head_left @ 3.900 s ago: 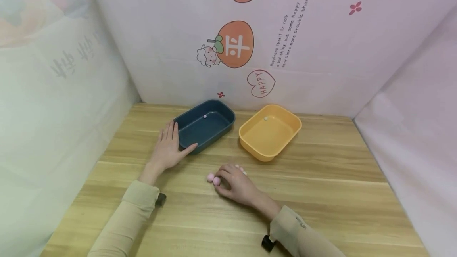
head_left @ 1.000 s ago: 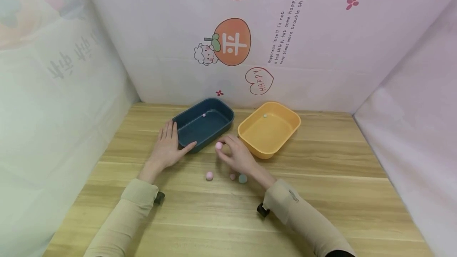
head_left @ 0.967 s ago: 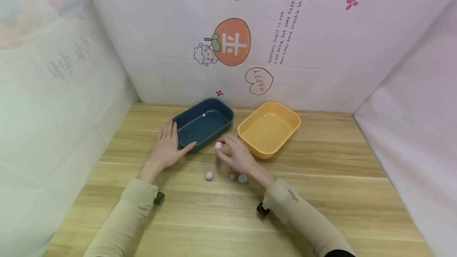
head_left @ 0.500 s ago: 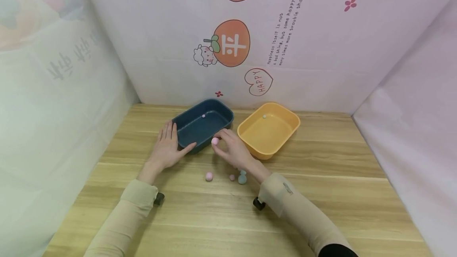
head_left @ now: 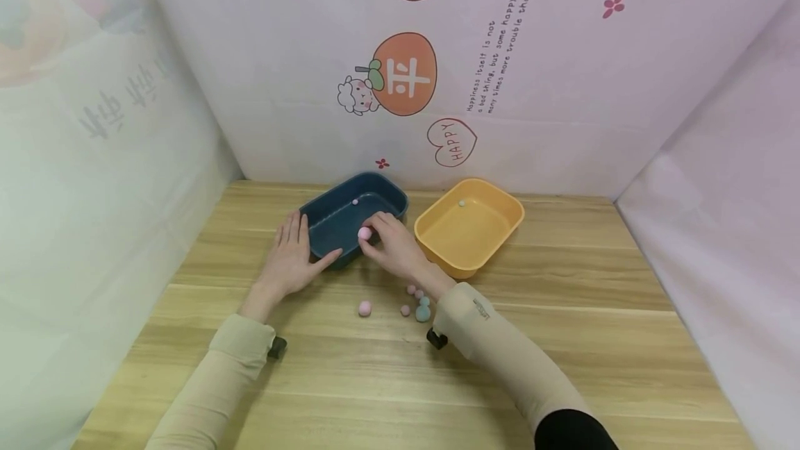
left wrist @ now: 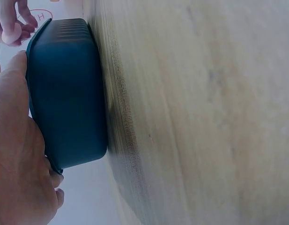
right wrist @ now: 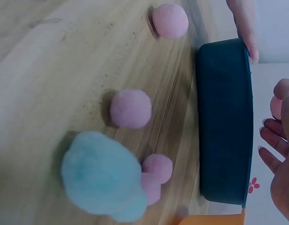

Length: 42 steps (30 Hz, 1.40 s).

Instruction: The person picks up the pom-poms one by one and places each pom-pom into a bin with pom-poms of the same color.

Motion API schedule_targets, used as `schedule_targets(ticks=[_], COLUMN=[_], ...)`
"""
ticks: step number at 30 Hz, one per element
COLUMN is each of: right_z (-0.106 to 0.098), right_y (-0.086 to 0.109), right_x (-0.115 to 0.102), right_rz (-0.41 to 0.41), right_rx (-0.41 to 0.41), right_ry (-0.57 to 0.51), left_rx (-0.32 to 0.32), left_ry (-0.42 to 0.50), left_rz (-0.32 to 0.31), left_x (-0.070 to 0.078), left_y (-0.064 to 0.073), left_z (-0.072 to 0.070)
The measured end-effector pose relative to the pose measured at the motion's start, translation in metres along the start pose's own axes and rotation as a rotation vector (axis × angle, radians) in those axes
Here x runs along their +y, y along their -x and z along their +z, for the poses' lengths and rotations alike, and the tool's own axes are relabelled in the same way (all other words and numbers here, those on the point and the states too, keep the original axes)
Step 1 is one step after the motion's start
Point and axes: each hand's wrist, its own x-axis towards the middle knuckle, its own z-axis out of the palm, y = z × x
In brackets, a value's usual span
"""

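My left hand [head_left: 290,266] rests with spread, straight fingers on the left rim of a dark blue plastic tub [head_left: 337,224], thumb along its near edge. My right hand [head_left: 395,247] pinches a pink pom-pom [head_left: 364,233] between thumb and fingers, above the tub's near rim. In the right wrist view the held pom-pom [right wrist: 276,107] is partly hidden by the hand. One small pink pom-pom [head_left: 355,202] lies inside the blue tub. On the table beneath my right forearm are a large pink pom-pom [head_left: 364,308], smaller pink ones [head_left: 405,310] and light blue ones [head_left: 422,314].
Right of the blue tub stands a yellow tub [head_left: 469,231] with a small pale pom-pom [head_left: 462,203] in it. A printed white cloth [head_left: 531,151] walls off the wooden table [head_left: 350,380] at the back and sides.
My right hand has picked up a pink pom-pom from the table and carried it forward and left to the blue tub. My left hand has stayed on the tub's rim.
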Motion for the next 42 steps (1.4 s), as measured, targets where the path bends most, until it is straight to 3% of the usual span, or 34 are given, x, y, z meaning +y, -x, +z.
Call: schedule_targets(ticks=[10,17,25,42], right_z=[0.009,0.016,0.039,0.03], right_y=[-0.016,-0.02,-0.024,-0.027], right_x=[0.002,0.007,0.028,0.003], right_rz=[0.023,0.081,0.044,0.146], right_rx=[-0.045,-0.062,-0.031,-0.076], right_ry=[0.022,0.031,-0.012,0.046], left_rx=[0.001,0.008,0.015,0.02], left_ry=[-0.004,-0.016,-0.016,-0.021], left_rz=[-0.001,0.016,0.003,0.006], left_x=[-0.002,-0.002,-0.004,-0.004], left_y=[0.003,-0.001,0.0,-0.001], left_z=[-0.002,0.002,0.003,0.004])
